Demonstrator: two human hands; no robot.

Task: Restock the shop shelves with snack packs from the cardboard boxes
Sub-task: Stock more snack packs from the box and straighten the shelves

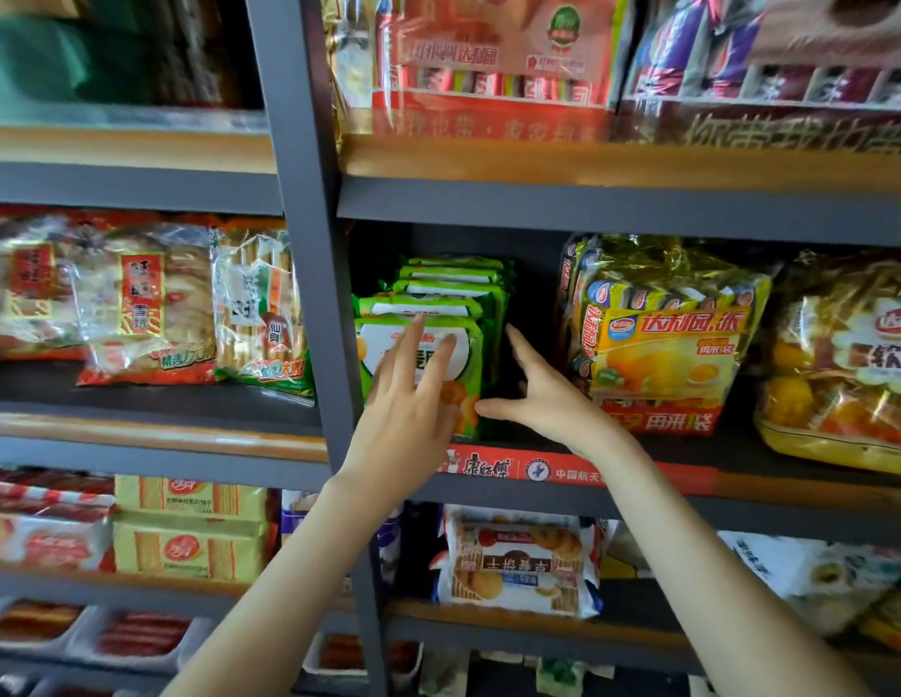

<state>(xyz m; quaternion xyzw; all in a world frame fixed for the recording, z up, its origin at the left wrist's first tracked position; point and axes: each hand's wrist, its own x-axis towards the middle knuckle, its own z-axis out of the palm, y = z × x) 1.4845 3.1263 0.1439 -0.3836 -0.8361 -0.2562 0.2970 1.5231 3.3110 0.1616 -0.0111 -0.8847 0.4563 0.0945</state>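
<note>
Grey metal shelf (740, 515), glossy green packs (453, 306)

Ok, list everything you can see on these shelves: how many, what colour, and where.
Green plastic snack packs: several, green and white, in a row front to back, middle shelf centre.
Yellow pie multipack: one, yellow, middle shelf, right of the gap.
Orange-and-white cake bag: one, middle shelf, far right.
Clear-and-red cracker bags: at least two, middle shelf, left bay.
Red multipack: one, top shelf.
Yellow wafer packs: two, stacked, lower shelf left.
White-and-blue biscuit packs: about two, lower shelf centre.
Grey metal shelf frame: one.
Left hand: straight fingers on the front green pack.
Right hand: open, beside the row.
</note>
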